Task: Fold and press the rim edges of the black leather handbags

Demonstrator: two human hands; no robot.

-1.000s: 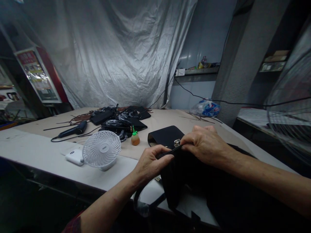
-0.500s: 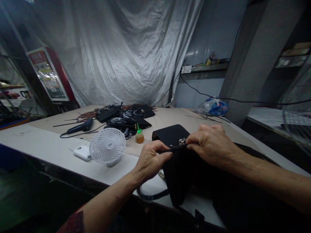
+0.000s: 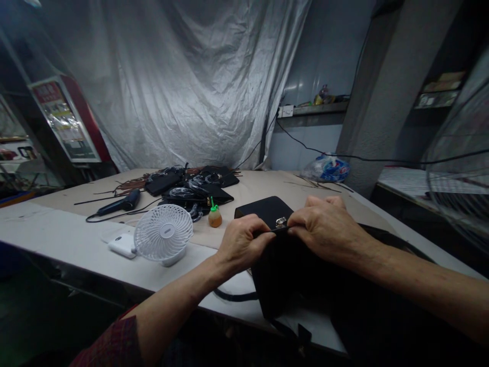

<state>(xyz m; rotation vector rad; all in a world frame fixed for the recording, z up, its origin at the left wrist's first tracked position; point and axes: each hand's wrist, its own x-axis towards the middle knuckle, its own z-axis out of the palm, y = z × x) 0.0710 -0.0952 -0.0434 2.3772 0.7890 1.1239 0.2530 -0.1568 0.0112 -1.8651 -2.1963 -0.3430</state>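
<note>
A black handbag (image 3: pixel 263 208) with a flap stands near the table's front edge. On the flap's edge is a small shiny metal clasp (image 3: pixel 280 221), in the gap between my two hands. My left hand (image 3: pixel 246 239) pinches the edge on the left side, thumb below and fingers above. Just right of the clasp, my right hand (image 3: pixel 328 224) pinches the same edge. The lower body of the bag is in deep shadow, so its shape is hard to make out. A black strap (image 3: pixel 235 295) curves out at lower left.
A white fan (image 3: pixel 165 232) stands left of my hands, beside a white power bank (image 3: pixel 123 245). Behind it are a small glue bottle (image 3: pixel 214 218) with a green tip, a dark heat gun (image 3: pixel 120 202) and piled black bags (image 3: pixel 206 191). A wire-caged fan (image 3: pixel 458 188) is at right.
My left hand has slid right along the flap's edge, closer to the clasp and my right hand. The whole view has shifted slightly, so the surroundings sit further left.
</note>
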